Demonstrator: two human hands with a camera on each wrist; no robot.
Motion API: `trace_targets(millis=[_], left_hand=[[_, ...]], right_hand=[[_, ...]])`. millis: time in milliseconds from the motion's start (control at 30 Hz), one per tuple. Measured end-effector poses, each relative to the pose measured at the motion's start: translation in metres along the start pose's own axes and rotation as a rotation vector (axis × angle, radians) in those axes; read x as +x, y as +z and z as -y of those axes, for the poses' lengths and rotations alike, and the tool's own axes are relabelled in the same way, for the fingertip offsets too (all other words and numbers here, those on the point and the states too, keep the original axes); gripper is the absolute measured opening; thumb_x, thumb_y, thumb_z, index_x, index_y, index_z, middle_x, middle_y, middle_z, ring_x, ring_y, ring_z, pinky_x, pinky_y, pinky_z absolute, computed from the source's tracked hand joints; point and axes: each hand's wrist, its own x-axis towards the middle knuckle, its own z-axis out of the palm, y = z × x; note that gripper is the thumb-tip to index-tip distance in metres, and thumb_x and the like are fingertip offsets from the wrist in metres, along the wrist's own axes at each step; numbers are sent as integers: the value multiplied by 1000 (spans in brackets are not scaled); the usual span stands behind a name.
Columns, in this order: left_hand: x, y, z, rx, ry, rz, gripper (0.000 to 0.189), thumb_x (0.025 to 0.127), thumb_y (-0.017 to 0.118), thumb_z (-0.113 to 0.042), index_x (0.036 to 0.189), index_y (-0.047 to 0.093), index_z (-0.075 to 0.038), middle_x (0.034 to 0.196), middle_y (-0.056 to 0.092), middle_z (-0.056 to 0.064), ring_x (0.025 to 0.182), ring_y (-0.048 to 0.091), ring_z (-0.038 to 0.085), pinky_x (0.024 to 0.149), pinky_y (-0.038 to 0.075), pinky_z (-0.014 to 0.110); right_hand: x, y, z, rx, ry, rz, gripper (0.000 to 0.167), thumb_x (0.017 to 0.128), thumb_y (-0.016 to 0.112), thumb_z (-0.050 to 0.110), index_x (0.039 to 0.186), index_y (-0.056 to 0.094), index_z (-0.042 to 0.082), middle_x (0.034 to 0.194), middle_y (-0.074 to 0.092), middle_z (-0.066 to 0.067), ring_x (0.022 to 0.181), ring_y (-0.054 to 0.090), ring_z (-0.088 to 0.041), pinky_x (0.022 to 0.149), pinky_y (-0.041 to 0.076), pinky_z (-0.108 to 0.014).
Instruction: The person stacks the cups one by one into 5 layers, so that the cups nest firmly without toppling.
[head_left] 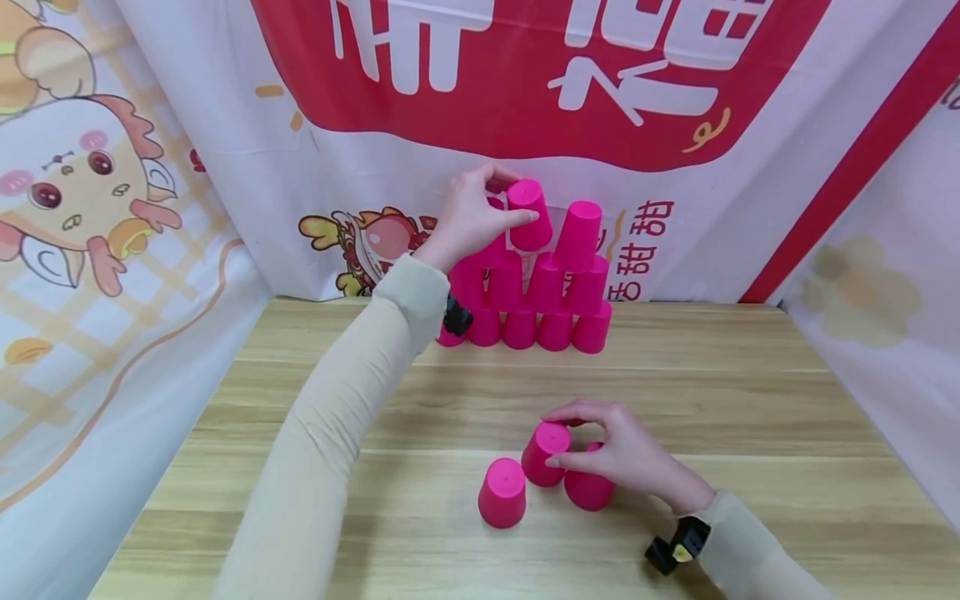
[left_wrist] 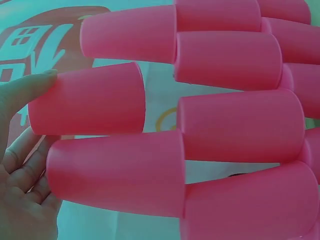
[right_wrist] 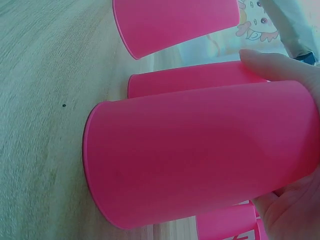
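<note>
In the head view, my left hand (head_left: pixel 476 215) pinches an upside-down pink cup (head_left: pixel 531 225) by its upper part. That cup hangs slightly tilted at the third row of a pink cup stack, between a cup (head_left: pixel 581 229) on the right and another partly behind my hand. In the left wrist view, my thumb lies along the held cup (left_wrist: pixel 90 100), whose rim is apart from the row beneath. Lower on the table, my right hand (head_left: pixel 618 454) pinches the middle cup (head_left: pixel 546 457) near its base. A cup (head_left: pixel 588 490) sits partly under that hand; another cup (head_left: pixel 502 493) stands to the left.
Several upside-down cups (head_left: pixel 519 330) form the stack's bottom row near the back of the wooden table (head_left: pixel 675 375). Close behind the stack hangs a printed cloth (head_left: pixel 690 242). Cloth also hangs at both sides. Each wrist carries a small black camera (head_left: pixel 678 543).
</note>
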Motion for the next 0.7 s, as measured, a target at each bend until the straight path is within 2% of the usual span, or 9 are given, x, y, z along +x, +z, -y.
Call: trace_targets(millis=[167,300,467,700], left_hand=[[1,3,6,18,-15,26,59,82,87,-34,132,60,-15,121,62,-3,106,59,14,84,54,25],[2,6,6,67,-8,54,59,82,87,-36,132,60,-17,122,61,-4,105,57,12,83,53,24],[4,9,4,101,-5,92,57,83,86,-36,131,61,-18,121,60,-5,109,56,17,82,53,24],[6,11,2,136,-13,96,54,84,84,-37,129,62,-16,121,60,-3,113,55,21,84,52,27]], right_hand=[[-1,0,0,11,2,0,48,79,88,42,123,71,35,115,68,12,108,63,-18,80,60,-40],[-1,0,0,13,10,-2,48,79,88,42,123,71,36,115,68,12,108,63,-18,81,60,-41],[-1,0,-1,12,13,0,47,80,88,42,124,71,36,115,68,12,108,63,-18,82,60,-41],[-2,1,0,14,20,-5,47,80,88,42,124,71,35,115,68,12,109,63,-18,82,59,-40]])
